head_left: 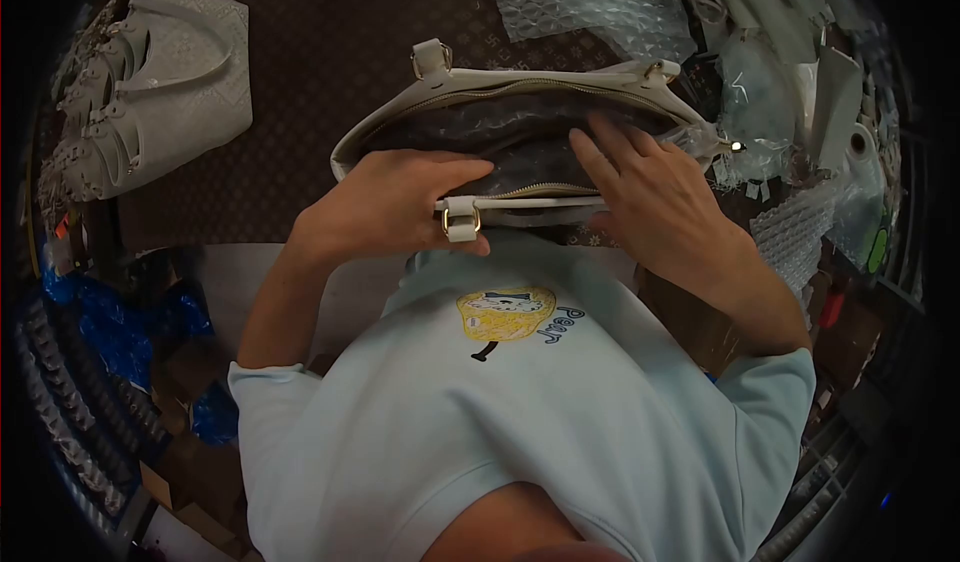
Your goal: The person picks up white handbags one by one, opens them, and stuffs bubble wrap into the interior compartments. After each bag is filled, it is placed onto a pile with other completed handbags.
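Note:
A cream handbag (545,202) lies in front of me with its zipped top wide open, showing a dark grey lining (520,147) with clear plastic inside. My left hand (390,202) is closed over the near left rim, thumb inside and fingers under the outer side, beside a gold-ringed strap tab (461,220). Stretched across the right part of the opening, my right hand (660,197) has its fingers apart, the fingertips in the bag's mouth and the thumb near the front rim. A zipper end (737,146) sticks out at the bag's right end.
Several cream handbags (190,72) stand in a row at the left of the brown patterned table (330,22). Bubble wrap (590,2) lies at the back. More wrap (800,227) and plastic-covered pale pieces (755,87) crowd the right side. Blue plastic (110,327) sits lower left.

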A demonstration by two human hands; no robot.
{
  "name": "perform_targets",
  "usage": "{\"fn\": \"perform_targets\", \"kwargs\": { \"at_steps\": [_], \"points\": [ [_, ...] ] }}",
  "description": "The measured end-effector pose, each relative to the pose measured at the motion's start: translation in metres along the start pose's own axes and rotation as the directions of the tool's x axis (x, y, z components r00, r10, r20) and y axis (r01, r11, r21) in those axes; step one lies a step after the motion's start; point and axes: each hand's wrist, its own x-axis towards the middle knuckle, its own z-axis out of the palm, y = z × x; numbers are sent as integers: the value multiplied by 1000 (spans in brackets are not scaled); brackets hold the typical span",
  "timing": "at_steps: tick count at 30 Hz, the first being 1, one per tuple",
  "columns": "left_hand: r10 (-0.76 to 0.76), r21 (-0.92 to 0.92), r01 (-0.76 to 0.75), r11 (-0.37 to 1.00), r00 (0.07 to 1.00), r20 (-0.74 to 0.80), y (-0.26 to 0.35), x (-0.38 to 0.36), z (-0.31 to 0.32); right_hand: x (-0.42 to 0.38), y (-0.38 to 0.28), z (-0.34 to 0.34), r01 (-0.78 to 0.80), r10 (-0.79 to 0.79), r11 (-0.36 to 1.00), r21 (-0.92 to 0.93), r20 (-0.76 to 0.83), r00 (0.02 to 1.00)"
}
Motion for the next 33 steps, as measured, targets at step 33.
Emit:
{"fn": "perform_targets", "kwargs": {
  "at_steps": [33],
  "points": [
    [-209,197,161,967,943,258,1,-3,13,21,34,46,-112,208,962,-250,396,894]
  ]
}}
